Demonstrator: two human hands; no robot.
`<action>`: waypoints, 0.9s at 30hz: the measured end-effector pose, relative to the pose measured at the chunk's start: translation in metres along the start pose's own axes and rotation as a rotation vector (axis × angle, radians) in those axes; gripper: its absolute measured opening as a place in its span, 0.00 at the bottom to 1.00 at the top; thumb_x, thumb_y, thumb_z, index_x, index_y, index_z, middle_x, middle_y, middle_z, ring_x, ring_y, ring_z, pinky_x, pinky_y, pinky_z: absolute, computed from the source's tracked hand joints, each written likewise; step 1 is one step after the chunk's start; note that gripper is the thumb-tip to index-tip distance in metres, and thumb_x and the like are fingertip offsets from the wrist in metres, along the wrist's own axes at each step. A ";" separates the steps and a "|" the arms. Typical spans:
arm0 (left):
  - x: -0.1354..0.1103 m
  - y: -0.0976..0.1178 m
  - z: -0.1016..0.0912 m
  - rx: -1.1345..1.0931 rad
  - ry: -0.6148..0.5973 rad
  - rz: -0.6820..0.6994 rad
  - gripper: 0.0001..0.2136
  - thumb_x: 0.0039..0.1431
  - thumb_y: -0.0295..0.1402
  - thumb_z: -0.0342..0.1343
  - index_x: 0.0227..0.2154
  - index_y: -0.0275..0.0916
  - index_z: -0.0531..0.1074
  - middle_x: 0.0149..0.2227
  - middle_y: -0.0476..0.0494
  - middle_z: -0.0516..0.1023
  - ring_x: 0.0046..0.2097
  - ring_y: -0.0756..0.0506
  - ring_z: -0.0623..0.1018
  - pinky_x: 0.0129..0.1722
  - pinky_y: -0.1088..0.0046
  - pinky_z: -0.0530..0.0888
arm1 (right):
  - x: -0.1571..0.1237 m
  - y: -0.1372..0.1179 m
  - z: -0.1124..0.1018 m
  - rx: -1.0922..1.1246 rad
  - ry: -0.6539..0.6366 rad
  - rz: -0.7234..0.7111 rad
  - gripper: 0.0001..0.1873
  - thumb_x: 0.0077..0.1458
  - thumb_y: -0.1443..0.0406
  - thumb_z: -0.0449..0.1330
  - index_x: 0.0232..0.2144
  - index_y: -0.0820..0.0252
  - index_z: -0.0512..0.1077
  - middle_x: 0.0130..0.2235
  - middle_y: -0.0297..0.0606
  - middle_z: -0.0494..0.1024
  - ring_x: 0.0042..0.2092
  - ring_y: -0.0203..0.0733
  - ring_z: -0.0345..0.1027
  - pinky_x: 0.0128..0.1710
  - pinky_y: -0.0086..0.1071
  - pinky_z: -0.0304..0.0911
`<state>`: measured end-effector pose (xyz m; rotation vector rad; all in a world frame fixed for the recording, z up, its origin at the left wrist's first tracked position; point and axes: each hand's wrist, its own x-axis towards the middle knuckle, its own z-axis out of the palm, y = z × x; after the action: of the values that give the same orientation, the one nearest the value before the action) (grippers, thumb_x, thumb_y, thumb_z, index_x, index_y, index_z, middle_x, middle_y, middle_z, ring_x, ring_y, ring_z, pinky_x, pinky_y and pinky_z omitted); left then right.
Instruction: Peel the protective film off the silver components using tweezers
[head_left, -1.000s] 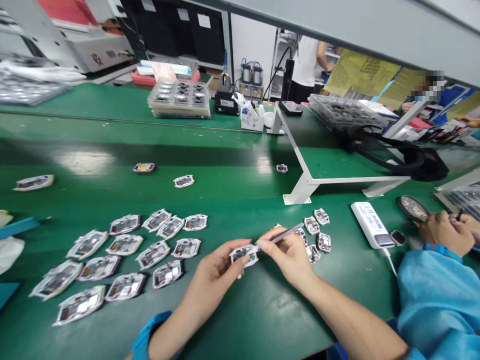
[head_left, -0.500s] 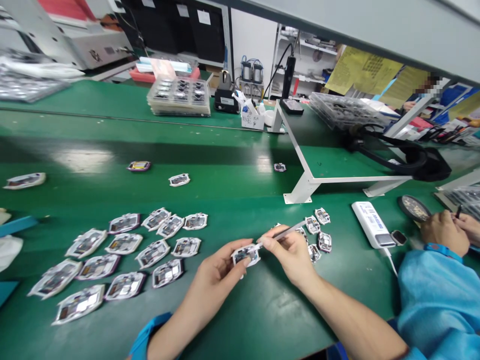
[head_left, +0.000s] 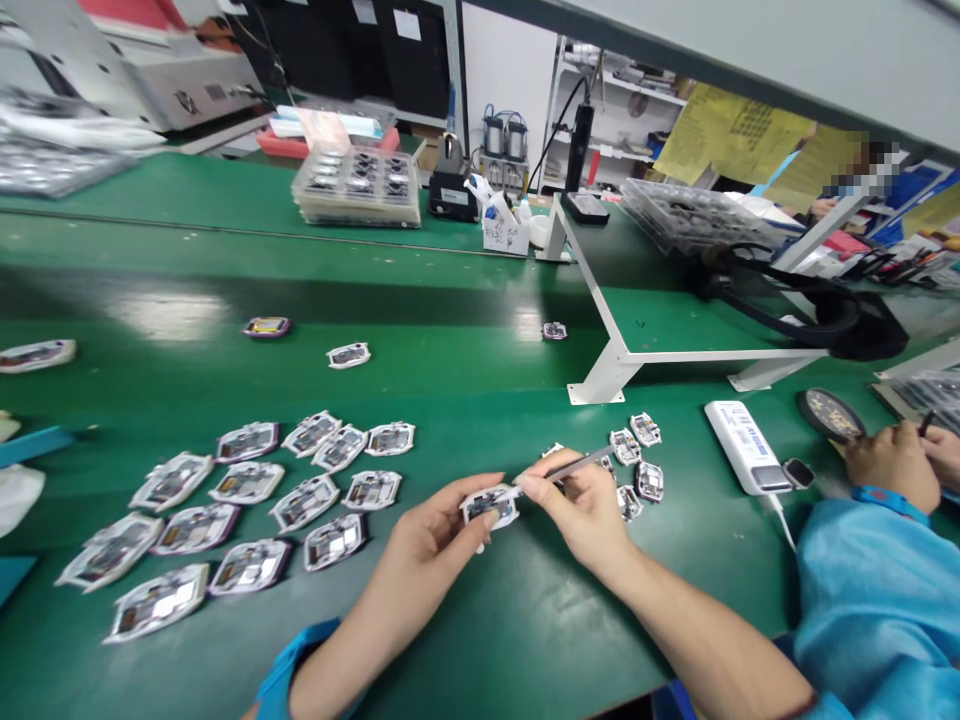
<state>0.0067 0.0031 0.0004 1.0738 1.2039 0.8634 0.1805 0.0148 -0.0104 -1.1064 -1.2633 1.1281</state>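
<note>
My left hand [head_left: 427, 545] pinches a small white-framed circuit module [head_left: 491, 503] just above the green table [head_left: 480, 620]. My right hand [head_left: 585, 510] grips metal tweezers [head_left: 577, 465], whose tip touches the module's right edge. Several similar modules [head_left: 247, 500] lie in rows to the left of my hands. A smaller cluster of modules [head_left: 637, 460] sits just behind my right hand.
A white power bank [head_left: 742, 445] with a cable lies at the right. A co-worker in a blue sleeve [head_left: 877, 600] works at the far right. A white-legged raised shelf [head_left: 637, 330], stacked trays [head_left: 356, 185] and a few stray modules [head_left: 347, 355] stand farther back.
My hands keep the same hold on the module and tweezers. The view has shifted slightly, nothing else has moved.
</note>
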 end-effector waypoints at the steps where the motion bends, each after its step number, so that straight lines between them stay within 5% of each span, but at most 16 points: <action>1: 0.000 0.001 0.000 -0.005 0.001 -0.006 0.18 0.49 0.39 0.63 0.43 0.37 0.77 0.24 0.50 0.76 0.26 0.47 0.70 0.29 0.72 0.68 | 0.000 0.000 0.000 -0.020 0.000 -0.015 0.03 0.53 0.64 0.66 0.29 0.57 0.76 0.28 0.33 0.80 0.32 0.39 0.74 0.33 0.32 0.66; 18: 0.003 -0.006 0.004 -0.067 0.072 -0.057 0.18 0.52 0.45 0.62 0.39 0.37 0.77 0.24 0.51 0.72 0.26 0.49 0.68 0.27 0.74 0.64 | -0.010 -0.002 0.005 -0.214 -0.009 -0.244 0.01 0.57 0.65 0.65 0.32 0.55 0.78 0.33 0.38 0.82 0.37 0.44 0.76 0.41 0.39 0.68; 27: 0.000 -0.010 0.001 -0.137 0.026 -0.081 0.19 0.57 0.47 0.58 0.42 0.35 0.76 0.25 0.48 0.75 0.28 0.48 0.68 0.26 0.74 0.63 | -0.005 0.000 0.005 -0.100 -0.017 -0.115 0.02 0.53 0.64 0.67 0.30 0.55 0.77 0.32 0.36 0.81 0.36 0.43 0.74 0.41 0.38 0.67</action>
<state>0.0077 -0.0005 -0.0091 0.8998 1.1842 0.8868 0.1754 0.0101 -0.0105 -1.0844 -1.3917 0.9995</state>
